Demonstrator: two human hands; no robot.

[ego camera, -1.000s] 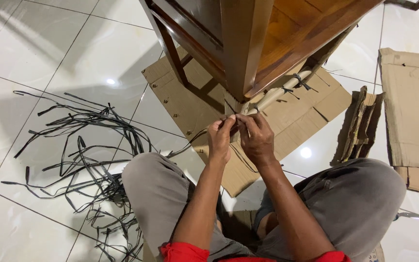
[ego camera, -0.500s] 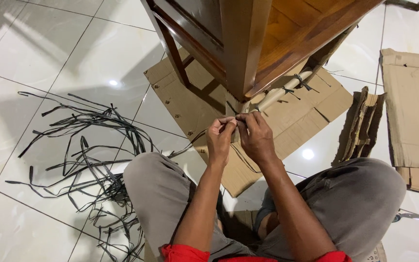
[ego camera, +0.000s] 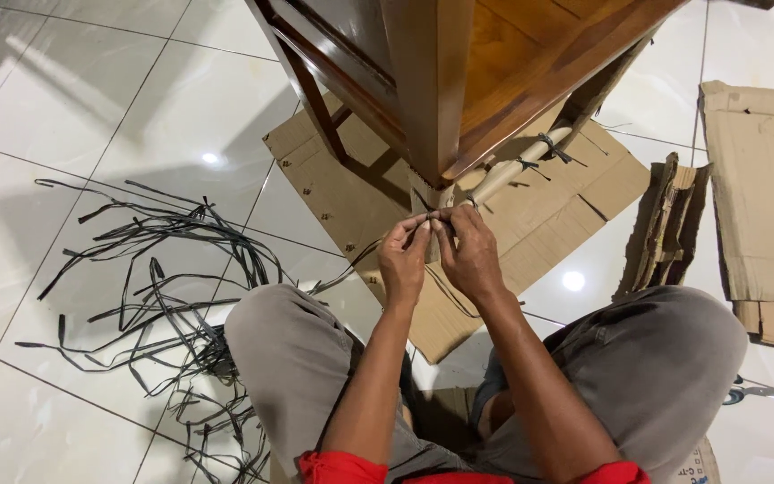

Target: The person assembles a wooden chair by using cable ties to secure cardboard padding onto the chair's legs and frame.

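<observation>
Nearest, below the hands: two knees in grey trousers [ego camera: 656,358], red sleeve hems at the bottom edge.

Left hand [ego camera: 402,260] and right hand [ego camera: 469,255] pressed close together, fingertips meeting and pinching a thin dark strap [ego camera: 434,215] at the foot of a wooden cabinet leg [ego camera: 439,99]. Each hand closed on the strap in a fingertip pinch; whether knotted or loose under the fingers, impossible to tell. Strap end held just at the paper-wrapped base of the leg, directly beyond the fingertips.

Probably light, flat, springy plastic banding: stiff enough to hold a curl, slick on its face, likely sharp along cut edges. Best taken near the end, flat faces between thumb and forefinger, not by the edges. Long axis at the pinch roughly across, hand to hand; a tail trailing down and left of the left hand toward the knee.

Under and beyond the hands, flattened brown cardboard [ego camera: 530,224] on white floor tiles [ego camera: 64,90]. Left of the left hand, well apart, a tangle of cut black straps [ego camera: 163,287]. Right of the right hand, folded cardboard pieces [ego camera: 763,197]. Farthest, above the hands, the dark wooden cabinet body.
</observation>
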